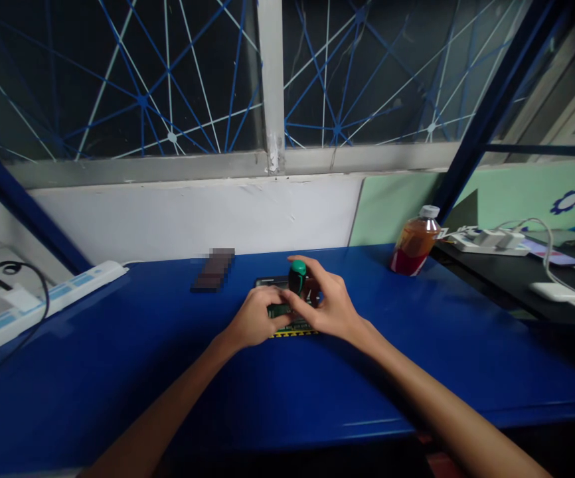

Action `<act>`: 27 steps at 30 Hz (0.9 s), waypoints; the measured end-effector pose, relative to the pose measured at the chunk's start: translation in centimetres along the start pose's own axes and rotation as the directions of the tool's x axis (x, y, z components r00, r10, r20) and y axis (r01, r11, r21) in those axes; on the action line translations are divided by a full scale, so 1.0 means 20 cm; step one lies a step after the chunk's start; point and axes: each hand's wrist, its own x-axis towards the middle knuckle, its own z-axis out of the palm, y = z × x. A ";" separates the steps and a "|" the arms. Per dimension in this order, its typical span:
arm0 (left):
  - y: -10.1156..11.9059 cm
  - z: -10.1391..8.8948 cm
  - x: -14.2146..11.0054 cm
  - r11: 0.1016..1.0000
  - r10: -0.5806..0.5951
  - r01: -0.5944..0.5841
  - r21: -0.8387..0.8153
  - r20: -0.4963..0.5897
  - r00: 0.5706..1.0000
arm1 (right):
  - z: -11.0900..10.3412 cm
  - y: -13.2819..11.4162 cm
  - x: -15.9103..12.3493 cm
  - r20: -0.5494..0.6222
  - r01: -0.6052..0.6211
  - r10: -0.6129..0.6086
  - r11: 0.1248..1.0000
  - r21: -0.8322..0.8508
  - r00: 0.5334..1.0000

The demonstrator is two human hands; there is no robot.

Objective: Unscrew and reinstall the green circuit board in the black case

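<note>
In the head view a screwdriver [297, 277] with a green and black handle stands roughly upright over a green circuit board [295, 326] with a yellow-marked front edge. My right hand [328, 302] is closed around the handle from the right, thumb on the near side. From the left, my left hand [255, 315] reaches over the board, fingers curled and thumb pointing toward the foot of the screwdriver. Whether those fingertips grip the shaft or press on the board is hidden. The screwdriver's tip is out of sight between the hands.
A dark, partly pixelated flat object [212, 275] lies behind my left hand on the blue table [247, 405]. A bottle [415, 242] stands at the back right. Power strips lie left [58, 300] and right [491, 240], with cables and a white adapter [555, 292].
</note>
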 end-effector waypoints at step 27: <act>-0.01 -0.01 -0.01 0.982 -0.113 0.119 -0.145 0.047 0.992 | -0.01 0.00 0.00 0.011 0.007 -0.007 1.000 0.005 1.000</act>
